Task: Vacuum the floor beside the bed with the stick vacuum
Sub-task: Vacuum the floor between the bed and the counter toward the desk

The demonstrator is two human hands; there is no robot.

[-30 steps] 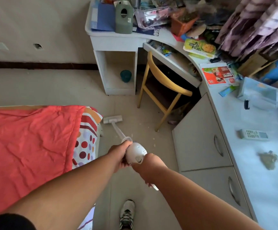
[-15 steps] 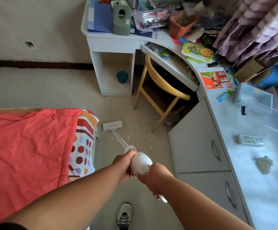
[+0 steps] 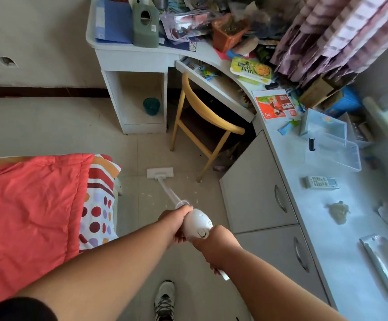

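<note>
Taking the bed as my mark: it fills the left, red cover on top, spotted sheet at its corner. Just right of that corner, on the floor, the vacuum head lies flat on the tiles, small pale crumbs scattered beside it. The tube slants back from the head to the white body. My left hand is wrapped round the front of that body, grip closed tight on it. My right hand is clenched round the handle just behind. Below is my shoe. Farther right of the bed a chair stands tucked under the cluttered desk.
</note>
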